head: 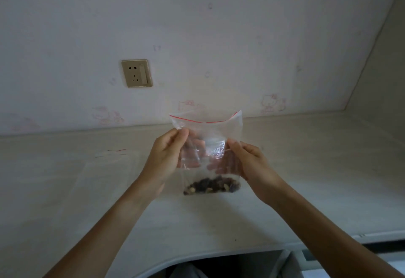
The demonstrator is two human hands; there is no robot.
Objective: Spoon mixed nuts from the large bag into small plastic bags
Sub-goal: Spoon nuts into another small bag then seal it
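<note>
We hold a small zip bag upright above the desk — our left hand pinches its left side, our right hand its right. Mixed nuts sit in the bag's bottom, red-striped mouth up.

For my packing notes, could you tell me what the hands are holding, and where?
Both the left hand and the right hand pinch the small plastic bag by its sides, below the zip.
</note>
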